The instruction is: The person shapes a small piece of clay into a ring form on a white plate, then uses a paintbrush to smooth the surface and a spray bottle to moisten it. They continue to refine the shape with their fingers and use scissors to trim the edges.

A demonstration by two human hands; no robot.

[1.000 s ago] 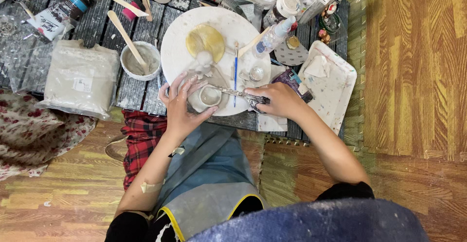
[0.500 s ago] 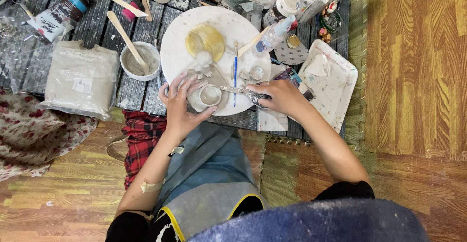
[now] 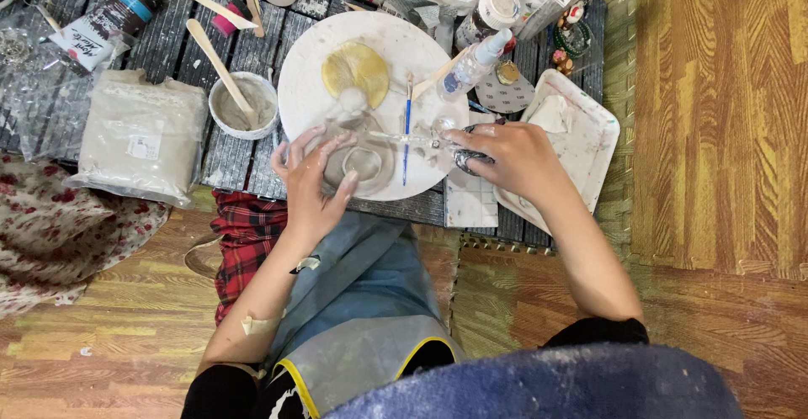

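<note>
I start with the slatted dark tabletop (image 3: 181,49), cluttered and dusted white. The round white board (image 3: 311,82) sits in the middle of it. A grey bag of powder (image 3: 139,137) lies at the left edge, a white rectangular tray (image 3: 581,145) at the right. A small cup of grey paste (image 3: 244,103) with a wooden stick in it stands just left of the board. A flat yellow disc (image 3: 355,70) lies on the board's far half, and a blue-handled brush (image 3: 406,129) lies beside it.

My left hand (image 3: 307,183) cups a small clear glass jar (image 3: 364,162) at the board's near edge, fingers curled round its left wall, so that grip is clenched on the jar. My right hand (image 3: 509,154) pinches a thin metal tool (image 3: 404,139), its tip reaching toward the jar; that grip is closed on the tool's handle.

Handling, as I judge it: the jar looks light, rigid, breakable, and probably slick with paste smears. Best hold is round the side wall, low, not by the rim. The tool looks stiff and light; hold it by the handle end.
</note>
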